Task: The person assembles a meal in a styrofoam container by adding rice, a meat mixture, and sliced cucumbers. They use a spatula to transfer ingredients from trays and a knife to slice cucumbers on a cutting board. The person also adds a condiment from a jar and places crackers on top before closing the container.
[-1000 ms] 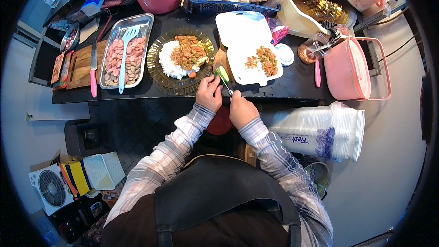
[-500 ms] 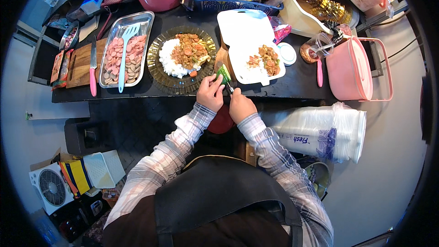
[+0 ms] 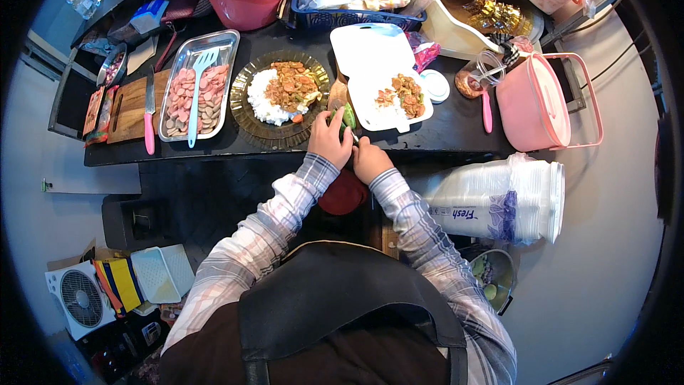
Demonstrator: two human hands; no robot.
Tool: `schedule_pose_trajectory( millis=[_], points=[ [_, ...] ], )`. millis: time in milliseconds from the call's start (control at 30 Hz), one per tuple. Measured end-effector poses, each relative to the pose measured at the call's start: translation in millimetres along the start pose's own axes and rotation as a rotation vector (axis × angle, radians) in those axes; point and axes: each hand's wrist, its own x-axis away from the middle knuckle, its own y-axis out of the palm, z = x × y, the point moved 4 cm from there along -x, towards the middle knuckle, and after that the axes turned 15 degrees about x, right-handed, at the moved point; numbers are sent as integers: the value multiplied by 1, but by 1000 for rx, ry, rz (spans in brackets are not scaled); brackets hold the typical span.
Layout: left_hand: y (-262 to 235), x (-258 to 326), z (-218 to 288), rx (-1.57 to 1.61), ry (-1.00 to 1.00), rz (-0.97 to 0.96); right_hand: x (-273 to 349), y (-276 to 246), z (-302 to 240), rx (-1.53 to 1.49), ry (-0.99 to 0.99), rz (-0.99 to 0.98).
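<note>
At the table's front edge, my left hand [image 3: 329,141] is closed round a piece of green cucumber [image 3: 348,116], whose end shows past my fingers. Close beside it my right hand [image 3: 371,161] is closed on a small knife [image 3: 355,138]; its blade is largely hidden between the hands. A brown wooden piece [image 3: 338,94] lies just behind them. To the left sits an amber glass plate [image 3: 246,122] with white rice [image 3: 268,97] and a brown sausage stew [image 3: 293,87]. On the right an open white foam box [image 3: 367,48] holds similar food.
Further left are a metal tray [image 3: 231,41] of sliced sausage with a light blue slotted turner [image 3: 194,103], and a pink-handled knife [image 3: 149,114] on a cutting board [image 3: 127,110]. A pink bucket [image 3: 538,107] stands right, above bagged foam boxes [image 3: 491,199].
Both hands have shifted slightly, with the left fingers now further over the cucumber and less of the knife showing. The whole view has moved a little.
</note>
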Motion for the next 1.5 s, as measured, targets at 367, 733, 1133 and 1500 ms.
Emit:
schedule_pose_trajectory(
  millis=[367, 733, 1133, 1500],
  points=[
    [15, -28, -10, -29, -348, -176, 11, -4, -2, 79, -9, 36],
    [1, -22, -6, -37, -284, -89, 32, -27, -10, 163, -24, 130],
    [14, -71, -45, 608, -425, -214, 78, -90, 53, -89, -171, 91],
    [9, -113, 12, 866, -213, -385, -111, -156, 58, -731, -145, -76]
  ],
)
